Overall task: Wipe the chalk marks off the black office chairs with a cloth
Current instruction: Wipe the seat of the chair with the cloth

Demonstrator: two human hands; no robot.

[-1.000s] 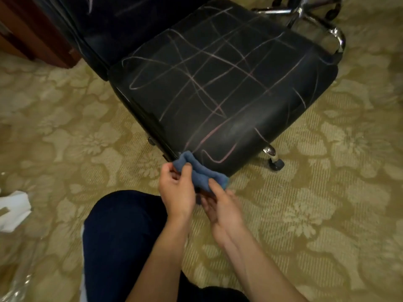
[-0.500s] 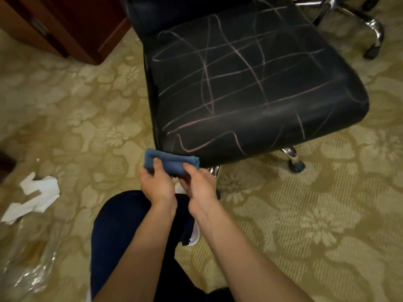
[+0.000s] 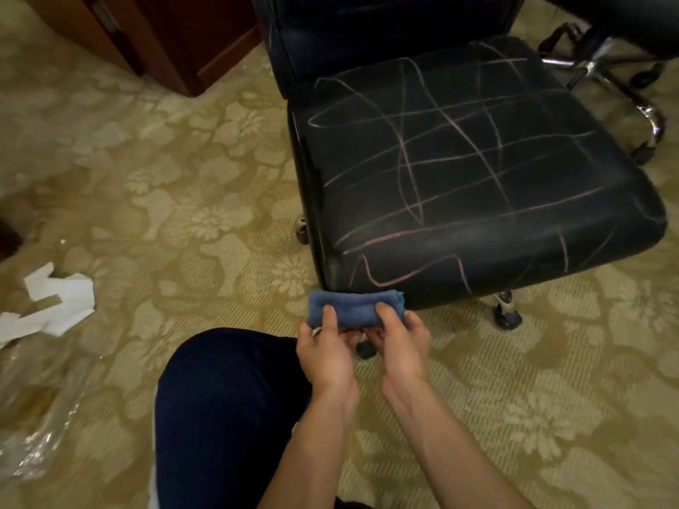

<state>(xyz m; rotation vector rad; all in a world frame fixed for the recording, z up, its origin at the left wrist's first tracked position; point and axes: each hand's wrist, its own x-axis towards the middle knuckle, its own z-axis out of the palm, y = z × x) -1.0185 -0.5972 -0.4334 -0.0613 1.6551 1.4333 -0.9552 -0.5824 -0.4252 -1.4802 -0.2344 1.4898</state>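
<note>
You've got the folded blue cloth pinched both ends, L hand & R hand; long axis runs L-R; chalk-scribbled black leather chair seat sits just beyond, up & right; R hand nearer.

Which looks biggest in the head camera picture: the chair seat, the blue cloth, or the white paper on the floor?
1. chair seat, by far the largest.
2. white paper and blue cloth: they look close in size, and the paper runs off the left edge, so I won't rank them.

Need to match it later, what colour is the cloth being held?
Blue, seen in the head view: the cloth.
</note>
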